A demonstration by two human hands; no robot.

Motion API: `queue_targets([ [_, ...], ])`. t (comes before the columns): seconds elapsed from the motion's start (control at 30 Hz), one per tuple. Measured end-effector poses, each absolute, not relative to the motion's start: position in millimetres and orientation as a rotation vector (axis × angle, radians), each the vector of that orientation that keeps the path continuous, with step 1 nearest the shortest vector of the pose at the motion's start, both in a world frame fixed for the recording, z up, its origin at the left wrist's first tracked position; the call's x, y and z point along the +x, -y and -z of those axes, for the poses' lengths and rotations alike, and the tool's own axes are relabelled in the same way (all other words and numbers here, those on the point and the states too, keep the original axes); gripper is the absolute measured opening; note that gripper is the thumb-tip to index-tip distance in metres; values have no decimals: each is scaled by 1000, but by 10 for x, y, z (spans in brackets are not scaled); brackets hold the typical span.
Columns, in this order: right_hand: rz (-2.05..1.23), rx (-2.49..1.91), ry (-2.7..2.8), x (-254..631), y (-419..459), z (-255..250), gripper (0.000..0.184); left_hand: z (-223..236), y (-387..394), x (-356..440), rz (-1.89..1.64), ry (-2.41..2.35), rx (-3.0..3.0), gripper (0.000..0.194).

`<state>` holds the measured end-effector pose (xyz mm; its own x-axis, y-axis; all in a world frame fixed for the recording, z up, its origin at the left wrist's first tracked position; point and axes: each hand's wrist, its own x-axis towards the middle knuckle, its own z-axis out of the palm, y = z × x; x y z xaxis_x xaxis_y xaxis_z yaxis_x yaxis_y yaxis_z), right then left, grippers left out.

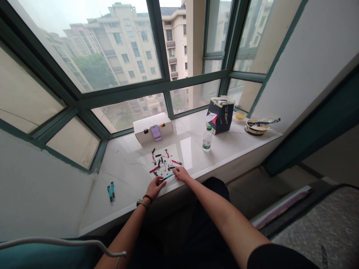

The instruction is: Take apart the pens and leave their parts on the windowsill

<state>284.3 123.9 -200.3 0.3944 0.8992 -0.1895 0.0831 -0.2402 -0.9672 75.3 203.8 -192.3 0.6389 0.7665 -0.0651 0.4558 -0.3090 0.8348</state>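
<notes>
Several pens and pen parts [164,162], red, black and blue, lie scattered on the white marble window sill [131,183]. My left hand [155,186] and my right hand [181,173] both pinch a blue pen [167,176], one at each end, at the near edge of the pile. The left wrist carries a watch and a red band. Two finished blue pens [111,191] lie side by side further left on the sill.
A white cardboard box [153,127] stands behind the pile. A small plastic bottle [207,139], a dark carton [221,114] and used food bowls [256,126] sit to the right. Windows surround the sill. A white cable [64,243] crosses the lower left.
</notes>
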Motion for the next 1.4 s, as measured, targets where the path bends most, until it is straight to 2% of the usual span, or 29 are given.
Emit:
queue_targets([
  [0.23, -991, -1639, 896, 2837, -1227, 1993, 31, 1864, -2026, 741, -414, -946, 1940, 42],
  [0.4, -991, -1651, 899, 2828, -1223, 1989, 31, 1824, -1995, 759, -376, -1009, 1933, 57],
  [0.57, -976, -1665, 903, 2828, -1228, 2013, 33, 1848, -2002, 806, -347, -1089, 1901, 62],
  [0.73, -959, -1664, 917, 2831, -1227, 2012, 31, 1871, -2028, 814, -373, -1037, 1874, 51],
  [0.97, -949, -1670, 940, 2832, -1224, 2019, 31, 1821, -2007, 745, -385, -938, 1905, 45],
  [1.2, -952, -1678, 944, 2829, -1231, 2030, 33, 1814, -2014, 781, -336, -1096, 1947, 60],
  [1.4, -943, -1679, 946, 2829, -1219, 2009, 32, 1809, -2076, 824, -271, -1203, 1925, 61],
])
